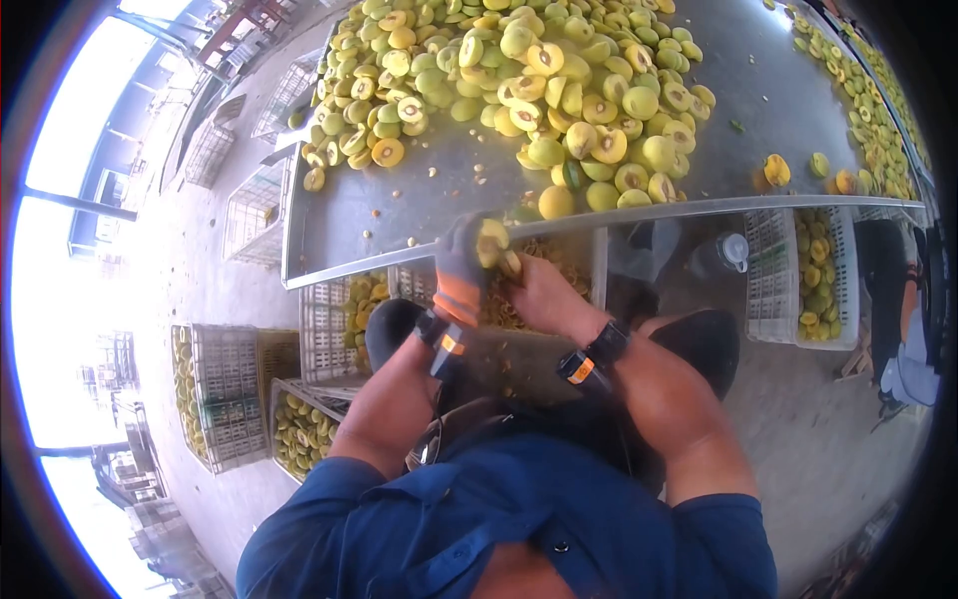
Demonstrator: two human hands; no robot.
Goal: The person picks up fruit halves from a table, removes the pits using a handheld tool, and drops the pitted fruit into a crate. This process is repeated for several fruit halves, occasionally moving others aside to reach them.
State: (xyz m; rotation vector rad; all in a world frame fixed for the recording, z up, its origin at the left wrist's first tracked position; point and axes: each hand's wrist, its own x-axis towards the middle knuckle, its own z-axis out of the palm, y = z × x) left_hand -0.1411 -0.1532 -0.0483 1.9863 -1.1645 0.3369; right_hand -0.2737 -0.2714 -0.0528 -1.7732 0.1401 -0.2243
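My left hand (pixel 461 268), in a grey and orange glove, is closed around a halved yellow-green stone fruit (pixel 491 240) at the table's near edge. Right beside it is my bare right hand (pixel 551 298), its fingers curled in against the lower side of the fruit. A small brownish piece (pixel 512 266) shows at those fingertips. Whatever the right hand grips is hidden by its own fingers. Beyond both hands, a large heap of cut stone fruit (pixel 559 85) lies on the metal table (pixel 334 225), many halves showing brown pits or hollows.
Under the table edge, between my knees, sits a crate (pixel 599 270) of scraps. Crates of fruit (pixel 235 399) stand at left, another crate (pixel 773 290) at right beside a clear jug (pixel 733 250). Another person's sleeve (pixel 913 364) is at far right. The table's raised metal rim (pixel 649 212) runs across.
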